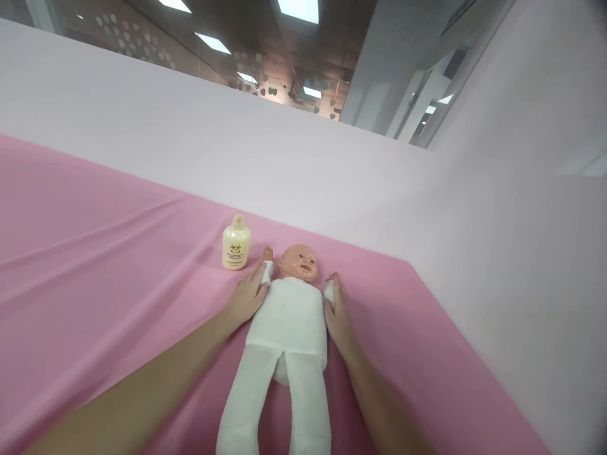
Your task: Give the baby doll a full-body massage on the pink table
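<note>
A baby doll point(290, 316) lies on its back, head away from me, with a white cloth body and legs and a bare plastic head. Both its arms are bent up beside the head. My left hand point(249, 296) is closed around the doll's arm on the left, thumb on the inner side. On the other side, my right hand point(338, 316) holds the other arm, fingers along its outside and thumb inside. The doll's small plastic hands stick out past my fingers. Its feet are cut off by the lower edge of the view.
A cream pump bottle point(236, 246) with a dark printed label stands just left of my left hand. Pink cloth point(118, 253) with creases covers the surface. A white wall point(265, 164) rises behind it and to the right, with a window point(265, 57) above.
</note>
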`<move>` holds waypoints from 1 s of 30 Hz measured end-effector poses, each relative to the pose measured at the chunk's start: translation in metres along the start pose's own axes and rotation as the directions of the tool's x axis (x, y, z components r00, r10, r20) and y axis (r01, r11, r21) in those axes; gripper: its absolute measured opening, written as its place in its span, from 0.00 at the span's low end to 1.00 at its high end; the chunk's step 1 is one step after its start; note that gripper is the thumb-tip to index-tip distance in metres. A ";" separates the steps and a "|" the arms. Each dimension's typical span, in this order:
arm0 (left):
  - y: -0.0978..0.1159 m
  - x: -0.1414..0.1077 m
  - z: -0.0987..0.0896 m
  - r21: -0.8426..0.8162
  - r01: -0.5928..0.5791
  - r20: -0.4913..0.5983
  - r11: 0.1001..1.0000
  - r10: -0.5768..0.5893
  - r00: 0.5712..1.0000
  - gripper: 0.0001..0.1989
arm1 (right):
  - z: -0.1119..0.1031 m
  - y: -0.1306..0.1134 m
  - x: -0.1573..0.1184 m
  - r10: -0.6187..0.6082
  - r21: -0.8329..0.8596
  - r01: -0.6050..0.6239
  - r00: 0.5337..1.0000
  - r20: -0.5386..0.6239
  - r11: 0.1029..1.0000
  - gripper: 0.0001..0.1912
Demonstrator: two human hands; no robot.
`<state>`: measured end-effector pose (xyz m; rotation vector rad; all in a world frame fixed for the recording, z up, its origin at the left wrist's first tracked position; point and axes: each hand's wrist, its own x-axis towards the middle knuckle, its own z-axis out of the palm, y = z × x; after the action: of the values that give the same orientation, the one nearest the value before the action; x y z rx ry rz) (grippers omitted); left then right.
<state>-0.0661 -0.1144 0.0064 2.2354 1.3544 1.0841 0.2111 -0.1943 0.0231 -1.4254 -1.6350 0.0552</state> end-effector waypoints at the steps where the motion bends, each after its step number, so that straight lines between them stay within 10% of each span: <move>1: 0.000 0.000 -0.001 0.000 0.024 0.014 1.000 -0.024 1.000 0.30 | 0.000 0.002 0.000 0.059 0.022 -0.060 0.998 0.018 0.998 0.33; 7: 0.004 0.002 -0.011 -0.054 0.094 0.065 0.994 -0.091 0.994 0.29 | -0.002 0.003 -0.002 0.290 0.157 -0.299 0.954 0.075 0.941 0.28; 15: 0.009 0.003 -0.009 -0.430 0.076 -0.054 0.900 -0.110 0.992 0.34 | -0.006 -0.008 -0.005 0.333 0.371 -0.290 0.941 -0.055 0.882 0.35; 23: 0.023 -0.001 -0.018 -0.348 -0.134 -0.178 0.928 0.075 0.981 0.32 | -0.006 -0.015 -0.012 0.098 0.361 -0.060 0.991 -0.089 0.931 0.36; 30: 0.039 -0.011 -0.031 -0.121 -0.413 0.025 0.903 0.418 0.908 0.17 | -0.012 -0.023 -0.015 -0.249 0.280 0.249 0.968 -0.037 0.927 0.26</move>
<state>-0.0675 -0.1466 0.0452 2.5105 0.7846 1.1909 0.1998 -0.2201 0.0345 -0.9942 -1.7190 0.1371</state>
